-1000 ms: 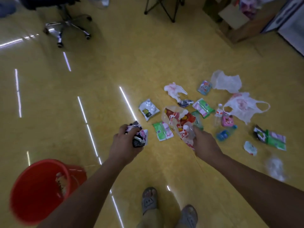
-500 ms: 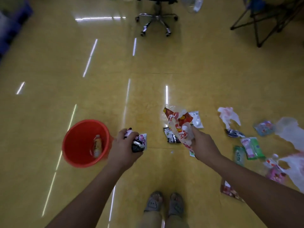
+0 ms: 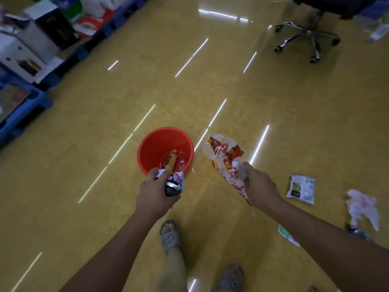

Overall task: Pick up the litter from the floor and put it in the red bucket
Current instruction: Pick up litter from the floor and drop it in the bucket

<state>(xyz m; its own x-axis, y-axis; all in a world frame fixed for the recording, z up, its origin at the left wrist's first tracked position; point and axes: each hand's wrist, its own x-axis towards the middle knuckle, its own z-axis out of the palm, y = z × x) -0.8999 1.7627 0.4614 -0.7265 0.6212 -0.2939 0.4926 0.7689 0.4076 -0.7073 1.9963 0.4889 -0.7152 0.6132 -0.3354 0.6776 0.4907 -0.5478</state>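
Observation:
The red bucket (image 3: 147, 148) stands on the yellow floor straight ahead, with an orange wrapper (image 3: 171, 161) inside. My left hand (image 3: 154, 196) is shut on crumpled purple and black wrappers (image 3: 173, 182), held at the bucket's near rim. To the right of the bucket, my right hand (image 3: 260, 188) grips a red and white plastic bag (image 3: 225, 159), which hangs above the floor.
More litter lies at the right: a white snack packet (image 3: 301, 188), a white and pink bag (image 3: 362, 207), a green packet (image 3: 287, 233). An office chair (image 3: 309, 36) stands far right. Boxes on blue pallets (image 3: 27, 102) line the left. My sandalled feet (image 3: 169, 237) are below.
I have turned left and stepped toward the bucket, which now sits centre frame, closer. Both hands still hold their litter; the left one has come to the bucket's rim.

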